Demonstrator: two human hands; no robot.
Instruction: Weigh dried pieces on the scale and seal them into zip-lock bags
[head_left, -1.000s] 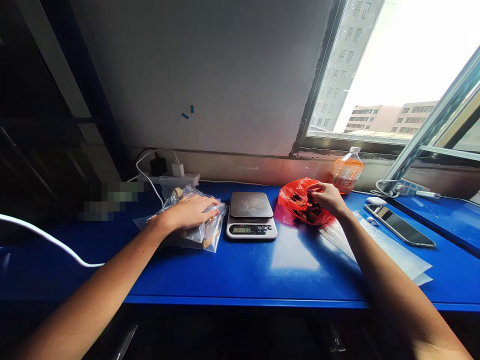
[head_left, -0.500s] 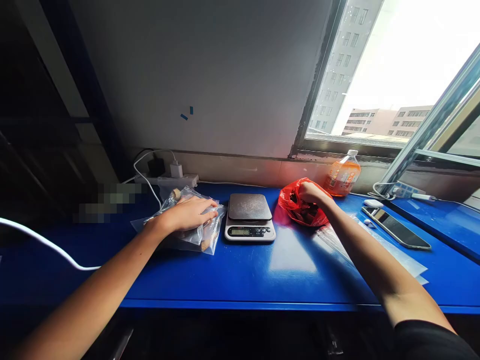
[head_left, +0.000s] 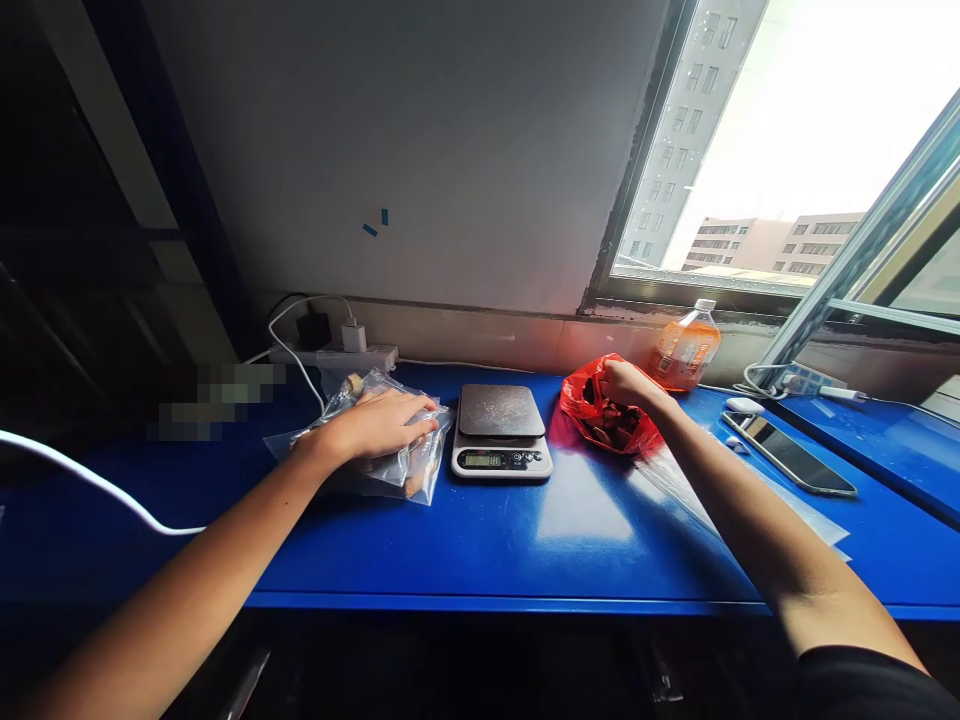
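Resting loosely spread, your left hand (head_left: 384, 420) perhaps steadies the clear bags (head_left: 391, 477), while your right hand (head_left: 624, 384) dips into the red bag (head_left: 575, 410), its grip I cannot tell.

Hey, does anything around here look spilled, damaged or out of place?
One thing: pale specks are scattered over the square dark metal plate of the white digital scale, perhaps crumbs or wear, odd on a weighing surface. Otherwise nothing stands out; the dark pieces by the person's right hand sit inside the crinkled red plastic bag.
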